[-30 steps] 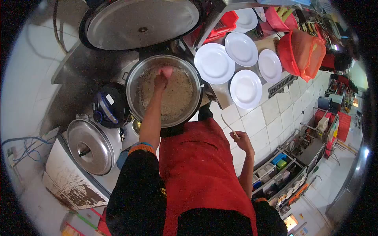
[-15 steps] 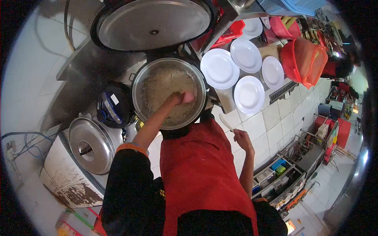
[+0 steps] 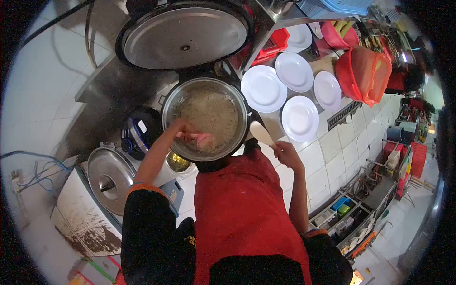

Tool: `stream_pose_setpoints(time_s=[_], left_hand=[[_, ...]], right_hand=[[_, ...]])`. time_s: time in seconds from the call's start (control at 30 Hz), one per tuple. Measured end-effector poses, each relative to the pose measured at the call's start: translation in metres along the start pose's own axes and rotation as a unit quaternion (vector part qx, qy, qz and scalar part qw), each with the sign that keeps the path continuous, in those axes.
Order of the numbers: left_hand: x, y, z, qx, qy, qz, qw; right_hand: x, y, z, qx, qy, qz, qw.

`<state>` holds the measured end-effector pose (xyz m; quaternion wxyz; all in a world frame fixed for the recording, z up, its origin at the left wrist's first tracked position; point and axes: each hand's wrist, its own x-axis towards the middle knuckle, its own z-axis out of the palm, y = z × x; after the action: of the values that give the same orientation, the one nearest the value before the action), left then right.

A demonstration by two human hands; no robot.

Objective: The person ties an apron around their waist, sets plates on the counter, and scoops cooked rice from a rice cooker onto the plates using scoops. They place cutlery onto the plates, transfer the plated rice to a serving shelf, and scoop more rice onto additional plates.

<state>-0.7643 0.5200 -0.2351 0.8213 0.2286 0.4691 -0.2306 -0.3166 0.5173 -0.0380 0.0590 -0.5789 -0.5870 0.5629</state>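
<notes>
My left hand [image 3: 185, 129] is closed round the handle of a pink scoop [image 3: 205, 140]. The scoop's bowl is down at the rice-like food [image 3: 209, 111] in the large round pot [image 3: 241, 104], near the pot's lower side. My right hand [image 3: 285, 153] grips the thin end of a pale flat paddle [image 3: 260, 133], held up to the right of the pot, off the food. The pot's wide lid [image 3: 185, 33] stands open behind it. Several white plates [image 3: 263, 89] lie on the counter to the right.
A lidded metal pot [image 3: 110, 178] and a dark appliance with a blue handle [image 3: 137, 133] are at the left. A red basket [image 3: 351, 71] stands past the plates, and a blue basket [image 3: 332, 8] sits on the shelf. Bins [image 3: 339, 209] line the lower right.
My left hand has swept the pink scoop from the pot's right side to its lower middle. The paddle in my right hand has risen and turned its flat face up, closer to the pot.
</notes>
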Motion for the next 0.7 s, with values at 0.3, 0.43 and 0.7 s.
stream_pose_setpoints(time_s=[0.3, 0.43, 0.7], left_hand=[[-0.098, -0.021, 0.059, -0.380, -0.186, 0.241, 0.873], [-0.097, -0.006, 0.090, -0.452, -0.217, 0.398, 0.768], [-0.034, 0.011, 0.047, -0.262, 0.310, 0.350, 0.844]], right_hand=[[0.045, -0.092, 0.070, 0.156, -0.138, -0.051, 0.977], [0.059, -0.117, 0.103, 0.156, -0.164, -0.057, 0.972], [0.064, -0.089, 0.070, 0.216, -0.011, -0.035, 0.976]])
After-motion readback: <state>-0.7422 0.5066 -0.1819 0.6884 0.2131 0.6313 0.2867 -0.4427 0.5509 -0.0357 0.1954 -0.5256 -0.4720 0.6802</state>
